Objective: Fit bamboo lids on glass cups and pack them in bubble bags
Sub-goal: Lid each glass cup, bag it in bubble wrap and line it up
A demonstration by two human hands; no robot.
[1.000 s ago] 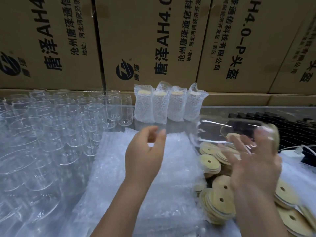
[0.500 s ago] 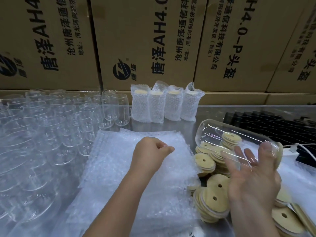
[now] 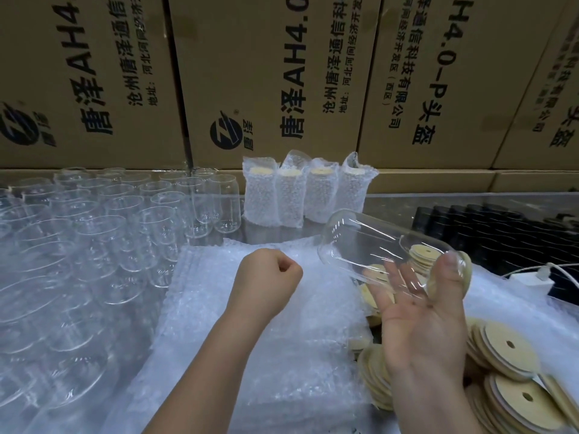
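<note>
A clear glass cup point(image 3: 369, 242) lies on its side in the air, base pointing left, with a bamboo lid point(image 3: 467, 277) on its mouth. My right hand point(image 3: 419, 327) holds it, fingers underneath and thumb over the lidded end. My left hand point(image 3: 266, 283) is a fist on top of the stack of flat bubble bags point(image 3: 282, 355), fingers curled into the top bag. A heap of loose bamboo lids point(image 3: 513, 399) lies under and to the right of my right hand.
Several empty glass cups point(image 3: 94, 239) stand crowded on the left. Several bagged, lidded cups point(image 3: 291, 198) stand in a row at the back, against a wall of cardboard cartons point(image 3: 266, 73). A black tray point(image 3: 501, 233) and a white charger point(image 3: 529, 277) lie at the right.
My left hand dropped onto the bubble bag stack and closed from open fingers into a fist. My right hand steadied and brought the lidded cup slightly nearer and left.
</note>
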